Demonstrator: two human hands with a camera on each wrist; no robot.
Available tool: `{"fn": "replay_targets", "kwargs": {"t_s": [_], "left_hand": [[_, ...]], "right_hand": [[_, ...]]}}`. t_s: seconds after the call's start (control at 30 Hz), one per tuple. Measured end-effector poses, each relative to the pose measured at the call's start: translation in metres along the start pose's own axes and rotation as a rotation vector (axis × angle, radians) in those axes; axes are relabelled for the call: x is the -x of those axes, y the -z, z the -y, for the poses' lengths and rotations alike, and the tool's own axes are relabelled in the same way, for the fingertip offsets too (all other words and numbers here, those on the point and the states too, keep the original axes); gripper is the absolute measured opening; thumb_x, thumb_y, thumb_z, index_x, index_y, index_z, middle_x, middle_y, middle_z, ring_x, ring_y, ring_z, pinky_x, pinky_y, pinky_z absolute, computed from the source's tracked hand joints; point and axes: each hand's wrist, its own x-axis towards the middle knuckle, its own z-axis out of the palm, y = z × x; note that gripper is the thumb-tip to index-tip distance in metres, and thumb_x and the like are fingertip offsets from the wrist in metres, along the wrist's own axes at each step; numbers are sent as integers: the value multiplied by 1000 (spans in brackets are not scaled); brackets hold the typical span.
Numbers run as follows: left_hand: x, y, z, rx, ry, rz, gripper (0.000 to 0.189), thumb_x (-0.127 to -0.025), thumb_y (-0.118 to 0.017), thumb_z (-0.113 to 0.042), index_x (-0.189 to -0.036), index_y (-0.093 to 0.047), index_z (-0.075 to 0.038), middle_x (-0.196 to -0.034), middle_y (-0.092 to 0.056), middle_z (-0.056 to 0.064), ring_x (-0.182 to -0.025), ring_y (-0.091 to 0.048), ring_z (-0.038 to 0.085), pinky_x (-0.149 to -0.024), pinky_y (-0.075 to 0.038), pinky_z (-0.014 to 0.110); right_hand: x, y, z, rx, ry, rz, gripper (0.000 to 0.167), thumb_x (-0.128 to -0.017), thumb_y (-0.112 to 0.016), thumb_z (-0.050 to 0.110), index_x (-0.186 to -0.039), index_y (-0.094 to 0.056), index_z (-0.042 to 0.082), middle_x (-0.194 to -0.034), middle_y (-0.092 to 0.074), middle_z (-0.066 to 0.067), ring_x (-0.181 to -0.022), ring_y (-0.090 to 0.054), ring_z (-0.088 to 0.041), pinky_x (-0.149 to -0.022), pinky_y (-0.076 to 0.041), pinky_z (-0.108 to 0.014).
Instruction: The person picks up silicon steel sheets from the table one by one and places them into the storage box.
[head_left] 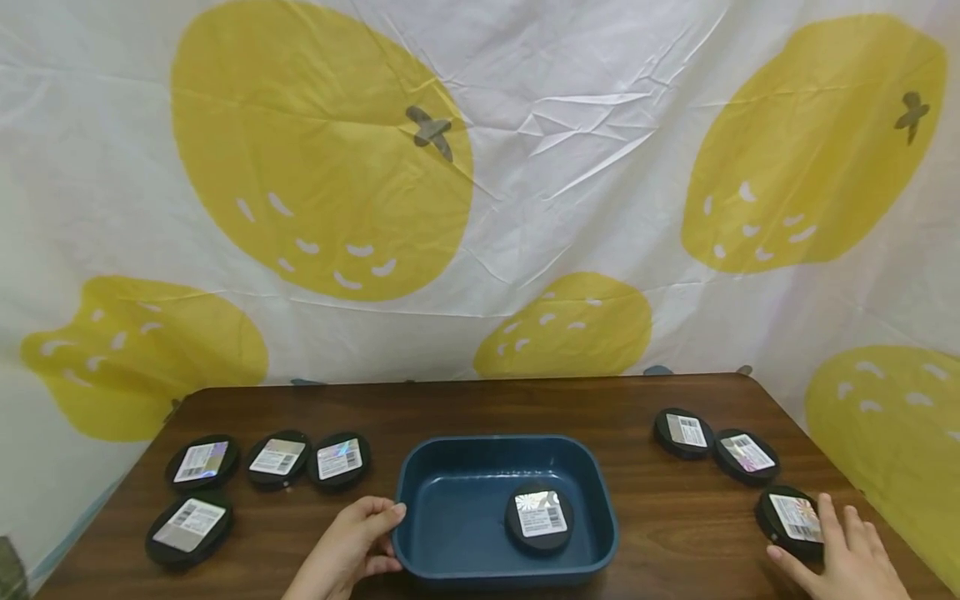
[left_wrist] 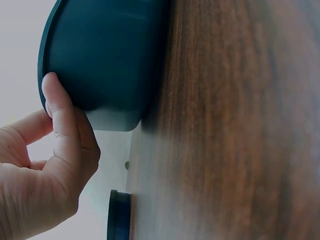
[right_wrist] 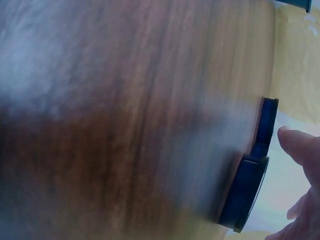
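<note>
A lemon-printed cloth (head_left: 525,50) hangs behind the wooden bench (head_left: 652,517). Four black discs (head_left: 340,461) lie at left. My left hand (head_left: 347,537) pinches the rim of the blue tray (head_left: 450,525); the left wrist view reveals a finger (left_wrist: 60,110) against its outer wall. Inside sits one disc (head_left: 538,521). Three more (head_left: 684,432) lie rightward, seen edge-on by the right wrist; my right hand (head_left: 851,554) spreads over the nearest, contact unclear.
</note>
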Motion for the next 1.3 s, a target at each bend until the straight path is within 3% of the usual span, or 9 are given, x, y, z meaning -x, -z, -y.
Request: {"fn": "replay_targets", "kwargs": {"t_s": [0.1, 0.27, 0.4, 0.83, 1.3], "left_hand": [[-1, 0, 0, -3, 2, -7, 24, -93, -54, -15, -103, -45, 5, -74, -47, 5, -60, -46, 14, -53, -53, 25], [-1, 1, 0, -2, 4, -10, 23, -93, -54, -15, -103, -46, 4, -74, -47, 5, -60, -46, 14, -53, -53, 25], [-1, 1, 1, 0, 6, -6, 23, -93, -54, -15, -103, -46, 4, -74, -47, 5, -60, -46, 14, -53, -53, 25], [0, 1, 1, -3, 5, -2, 22, -93, -54, -15, -102, -47, 4, -73, -47, 4, -60, -47, 13, -53, -53, 25], [0, 0, -1, -8, 14, -28, 17, -93, -54, -15, -98, -48, 0, -69, -46, 3, -59, -46, 13, -53, -52, 25]], "right_hand": [[-2, -3, -3, -34, -5, 13, 109, -86, -50, 61, -136, 2, -19, -125, -10, -55, -114, -10, -70, -95, -14, -74], [-8, -7, -11, -64, -1, -25, 112, -83, -57, 59, -129, -4, -28, -121, -14, -58, -110, -19, -70, -91, -24, -73], [-12, -5, -14, -97, -33, 18, 116, -81, -60, 59, -125, -4, -32, -120, -13, -59, -109, -19, -70, -90, -27, -73], [-15, 2, -13, -237, -195, 145, 125, -77, -66, 54, -126, 14, -29, -128, 3, -54, -119, -7, -66, -100, -18, -69], [-17, 1, -11, -242, -268, 196, 123, -77, -63, 59, -126, 3, -31, -122, -8, -56, -118, -10, -64, -95, -26, -70]]}}
